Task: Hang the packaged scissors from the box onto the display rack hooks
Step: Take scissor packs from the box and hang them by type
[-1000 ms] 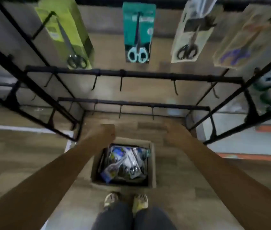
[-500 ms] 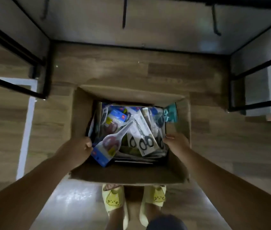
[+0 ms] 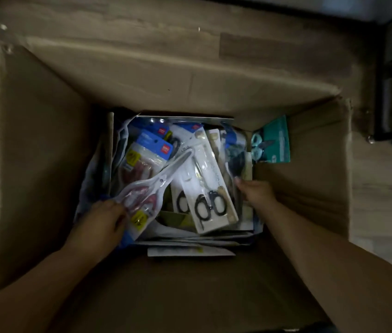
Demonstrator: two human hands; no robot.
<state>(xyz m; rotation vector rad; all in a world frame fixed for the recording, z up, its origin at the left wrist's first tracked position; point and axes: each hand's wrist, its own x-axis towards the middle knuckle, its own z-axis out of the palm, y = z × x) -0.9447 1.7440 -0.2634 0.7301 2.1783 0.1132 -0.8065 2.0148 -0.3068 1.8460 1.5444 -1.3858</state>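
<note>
Reaching with both bare hands into an open brown cardboard box (image 3: 46, 164) heaped with packaged scissors.

The left hand (image 3: 99, 224) has its fingers curled round the lower end of a clear, scissor-shaped blister pack of red-handled scissors (image 3: 149, 188), which lies slantwise on the left of the heap. The right hand (image 3: 256, 192) touches the right edge of the pile; the dim light makes its fingers hard to read, so I cannot tell whether they grip anything. Between the hands lie two white carded packs of black-handled scissors (image 3: 208, 188), overlapping. One teal pack (image 3: 274, 143) leans against the right flap, apart from the rest. The packs beneath are too jumbled to count.
</note>
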